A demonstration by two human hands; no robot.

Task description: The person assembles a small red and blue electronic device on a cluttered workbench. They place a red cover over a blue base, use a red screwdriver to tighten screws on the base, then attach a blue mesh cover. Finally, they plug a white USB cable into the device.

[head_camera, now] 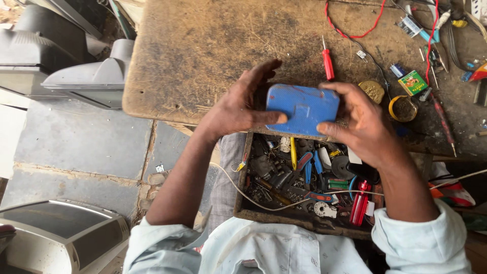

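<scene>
Left hand (238, 109) and right hand (362, 124) each clasp an end of the blue plastic case (303, 109); it looks rigid, light, and best held by its edges.

A: What colour is the case (303, 109)?

B: Bright blue, with a fine dotted texture across it. The screwdriver (327, 62) above it has a red handle.

A: And the table (203, 45)?

B: Worn brown, blotched with dark stains and pale scratches. A red wire (355, 34) loops over it, and a small green box (412, 82) with a red and yellow picture lies near a yellow ring (402, 108).

A: The drawer (304, 218)?

B: Dark inside, dotted with blue pliers handles (310, 167), a yellow stick (293, 153) and a red lighter (359, 205).

A: Sleeves (421, 238)?

B: Pale blue-white. The television sets (61, 56) are grey, and so are the floor slabs (81, 137).
</scene>
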